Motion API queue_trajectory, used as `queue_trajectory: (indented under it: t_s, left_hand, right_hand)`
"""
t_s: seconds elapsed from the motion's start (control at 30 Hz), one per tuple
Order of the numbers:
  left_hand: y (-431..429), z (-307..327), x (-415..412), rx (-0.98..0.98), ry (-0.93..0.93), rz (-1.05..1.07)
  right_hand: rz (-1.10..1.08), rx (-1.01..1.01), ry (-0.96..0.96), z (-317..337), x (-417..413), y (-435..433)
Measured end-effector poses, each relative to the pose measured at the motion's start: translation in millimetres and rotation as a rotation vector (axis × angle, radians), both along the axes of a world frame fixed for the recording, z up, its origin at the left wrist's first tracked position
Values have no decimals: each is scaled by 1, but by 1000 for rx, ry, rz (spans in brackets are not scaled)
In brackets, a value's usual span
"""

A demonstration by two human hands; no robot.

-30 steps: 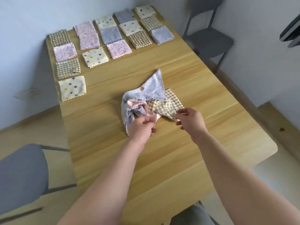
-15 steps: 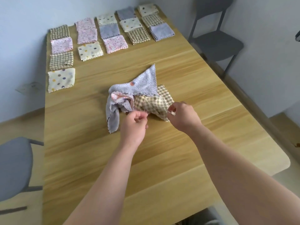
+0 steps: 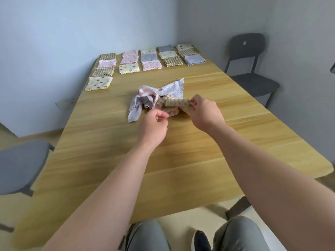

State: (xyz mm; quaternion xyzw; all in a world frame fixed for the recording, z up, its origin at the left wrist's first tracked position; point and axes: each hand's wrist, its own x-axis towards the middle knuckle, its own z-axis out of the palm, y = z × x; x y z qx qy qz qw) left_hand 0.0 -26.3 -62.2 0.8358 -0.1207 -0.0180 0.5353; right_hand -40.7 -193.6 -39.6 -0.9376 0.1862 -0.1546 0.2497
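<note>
Nearest, the left hand (image 3: 154, 124) is curled, seemingly pinching the near edge of the checked cloth (image 3: 172, 103). The right hand (image 3: 204, 113), at its 2 o'clock, pinches the cloth's right end. The cloth hangs bunched between them, its long axis running 9 to 3, partly off the worktop (image 3: 181, 151). Spreading it probably means drawing the hands apart. The grey cloth (image 3: 174, 88) touches it at 11 o'clock. Folded cloths (image 3: 129, 67) lie in rows farthest off.

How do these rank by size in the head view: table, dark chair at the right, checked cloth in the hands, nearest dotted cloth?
1. table
2. dark chair
3. checked cloth and dotted cloth look about alike; the checked one is bunched up, so I do not rank them.
</note>
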Motion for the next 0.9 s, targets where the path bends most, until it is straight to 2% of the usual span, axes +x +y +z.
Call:
queue_trajectory:
  t_s: [0.17, 0.37, 0.47, 0.53, 0.6, 0.67, 0.77, 0.9]
  left_hand:
    - [17, 34, -29, -23, -77, -43]
    - [22, 72, -55, -30, -146, -85]
    - [23, 85, -63, -33, -190, -103]
    - [23, 96, -66, -100, -166, -148]
    - [24, 105, -69, -207, -66, -236]
    - [25, 109, -69, -232, -10, -325]
    - [27, 110, -71, -209, -2, -442]
    - [29, 106, -69, -172, -40, -417]
  right_hand:
    - [5, 81, -137, 48, -35, 19]
    - [48, 309, -325, 94, -72, 32]
    - [130, 450, -342, 107, -85, 32]
    - [186, 578, -344, 114, -92, 29]
    - [276, 725, -332, 120, -100, 27]
    - [353, 859, -293, 122, -104, 27]
    - [416, 854, -229, 123, -107, 27]
    - [425, 780, -196, 124, -108, 26]
